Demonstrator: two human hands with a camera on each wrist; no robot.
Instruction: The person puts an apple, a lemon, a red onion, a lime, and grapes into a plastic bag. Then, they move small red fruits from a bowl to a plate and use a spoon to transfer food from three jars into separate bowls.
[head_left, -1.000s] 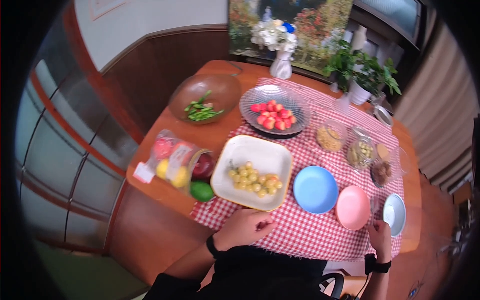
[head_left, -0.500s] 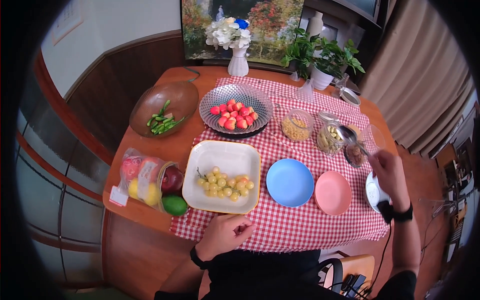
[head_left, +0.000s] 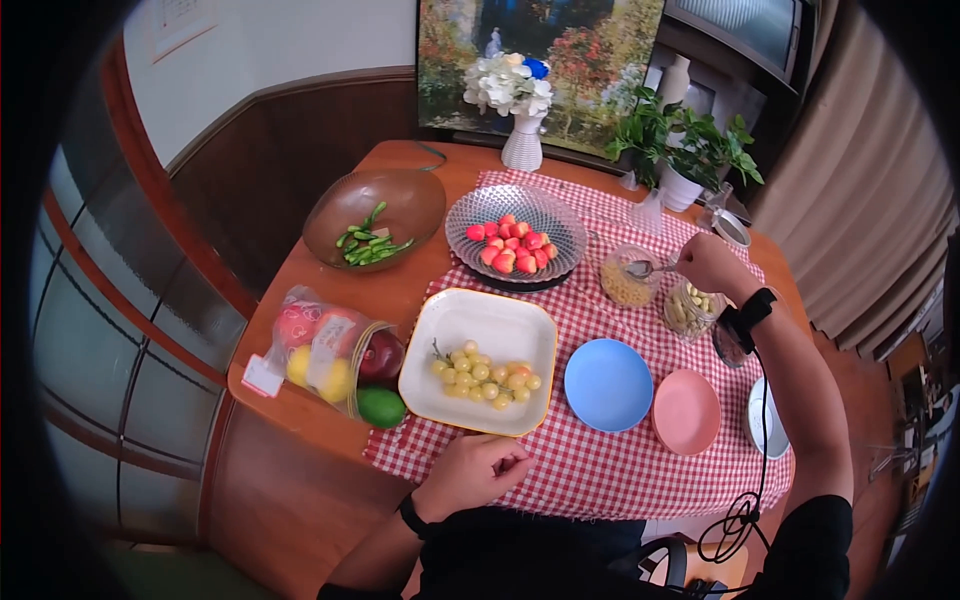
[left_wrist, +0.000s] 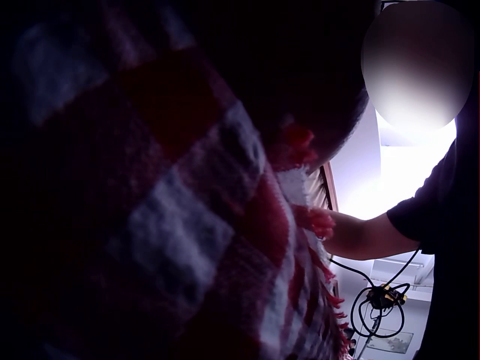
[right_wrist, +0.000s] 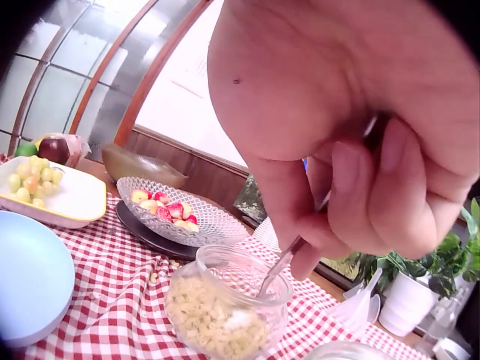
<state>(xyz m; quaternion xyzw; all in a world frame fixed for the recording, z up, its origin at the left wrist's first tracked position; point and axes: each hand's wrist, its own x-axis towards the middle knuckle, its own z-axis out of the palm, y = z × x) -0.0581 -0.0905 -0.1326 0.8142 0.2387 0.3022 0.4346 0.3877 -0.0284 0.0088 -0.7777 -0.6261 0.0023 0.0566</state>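
While our left hand (head_left: 478,472) rests loosely curled at the bench's near edge, our right hand's (head_left: 708,265) fingers (right_wrist: 360,187) pinch the spoon (head_left: 648,268) in the nut jar (right_wrist: 225,307); next we lift a level scoop.

Wood-panelled walls (head_left: 290,140), landscape painting (head_left: 540,40), beige curtain (head_left: 860,200), wooden table (head_left: 330,290).

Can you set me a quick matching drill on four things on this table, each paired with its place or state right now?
Things:
1. spoon
2. white square dish
3. blue bowl
4. left hand

Places or states:
A. rests on the near edge of the checked cloth
B. empty, between the grapes and the pink bowl
C. dips into the jar of pale pieces, held by the right hand
D. holds green grapes

Pairs: 1-C, 2-D, 3-B, 4-A
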